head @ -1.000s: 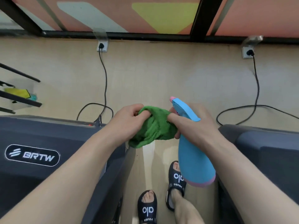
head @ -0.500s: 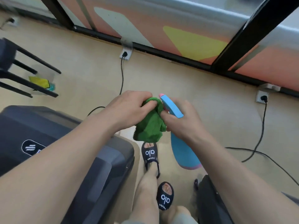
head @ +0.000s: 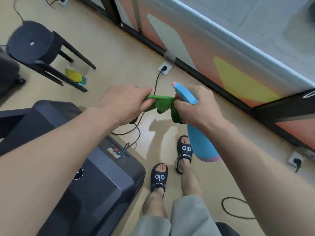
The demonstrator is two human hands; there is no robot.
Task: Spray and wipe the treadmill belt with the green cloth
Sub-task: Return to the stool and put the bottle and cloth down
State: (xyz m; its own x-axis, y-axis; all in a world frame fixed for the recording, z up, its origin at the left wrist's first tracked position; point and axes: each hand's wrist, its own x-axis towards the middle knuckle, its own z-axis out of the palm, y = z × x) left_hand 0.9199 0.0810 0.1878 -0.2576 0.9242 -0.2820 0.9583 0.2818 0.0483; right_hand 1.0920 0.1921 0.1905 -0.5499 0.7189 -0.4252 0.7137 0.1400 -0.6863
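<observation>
Green cloth [head: 162, 103] is stretched between a standing person's two hands at waist height, above a beige floor [head: 119, 53]. From the head camera, looking down: the left hand [head: 125, 103] pinches one end of the cloth, fingers curled around it. The right hand [head: 196, 108] pinches the other end with its fingertips while its grip also wraps the neck of a blue spray bottle [head: 201, 142], which hangs downward, nozzle forward. Pulling the cloth taut this way looks like unfolding it ready for wiping. A dark treadmill [head: 95, 181] stands at the person's left; only its motor housing shows, the belt is out of view. A power cord [head: 136, 132] runs from it to a floor socket [head: 164, 68]. Black slides [head: 159, 177] are on the feet. A black stool [head: 32, 43] stands further off.
</observation>
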